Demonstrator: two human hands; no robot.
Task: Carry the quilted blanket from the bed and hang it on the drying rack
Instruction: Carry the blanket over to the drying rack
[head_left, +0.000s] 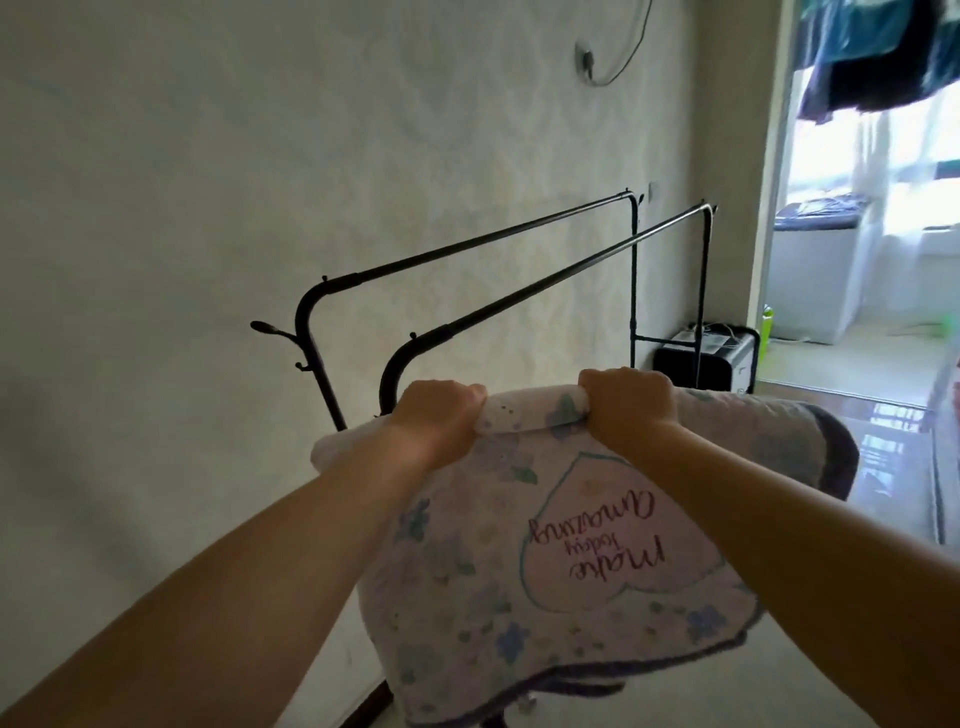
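The quilted blanket (519, 571) is pale with blue flowers and a pink heart bearing upside-down writing. It hangs folded in front of me, held up at its rolled top edge. My left hand (441, 415) and my right hand (628, 405) both grip that edge, about a hand's width apart. The black drying rack (519, 280) stands just beyond the blanket against the wall, with two bare parallel top bars running away to the right. The blanket's top edge is near the rack's closer left end, lower than the bars; contact cannot be told.
A pale patterned wall (208, 208) runs behind the rack. A black box-like appliance (711, 364) sits on the floor past the rack's far end. To the right a doorway (857, 260) opens onto a bright room with dark clothes (883, 52) hanging overhead.
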